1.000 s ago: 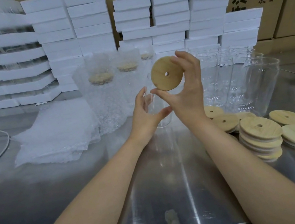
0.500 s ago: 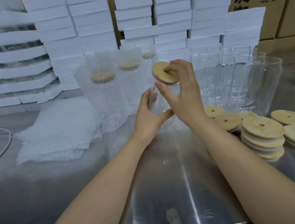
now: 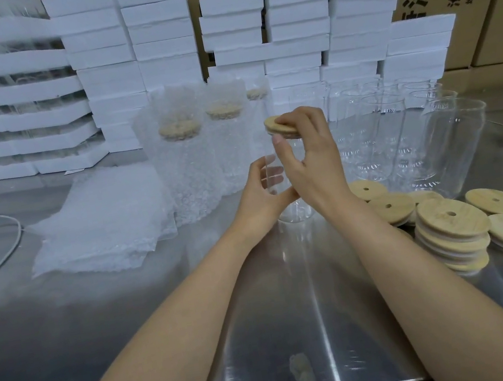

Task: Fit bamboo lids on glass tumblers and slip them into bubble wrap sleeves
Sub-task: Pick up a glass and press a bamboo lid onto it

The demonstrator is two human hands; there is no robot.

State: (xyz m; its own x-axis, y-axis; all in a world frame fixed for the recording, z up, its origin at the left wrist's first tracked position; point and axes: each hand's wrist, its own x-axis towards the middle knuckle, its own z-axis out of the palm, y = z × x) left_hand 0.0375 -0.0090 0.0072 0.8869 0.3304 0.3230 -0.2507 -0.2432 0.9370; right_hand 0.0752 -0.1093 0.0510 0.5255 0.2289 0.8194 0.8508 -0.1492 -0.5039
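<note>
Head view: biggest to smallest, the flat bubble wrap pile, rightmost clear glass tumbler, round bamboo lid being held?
1. flat bubble wrap pile
2. rightmost clear glass tumbler
3. round bamboo lid, partly under the right hand

The left hand (image 3: 261,195) grips a clear glass tumbler (image 3: 293,206) standing on the steel desk (image 3: 133,326), while the right hand (image 3: 307,154) holds a bamboo lid (image 3: 276,126) on its rim.

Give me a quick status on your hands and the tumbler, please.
Left hand grips glass tumbler. Right hand holds bamboo lid on its rim, seating unconfirmed. Spare lids and empty tumblers off right, nothing blocking.
</note>
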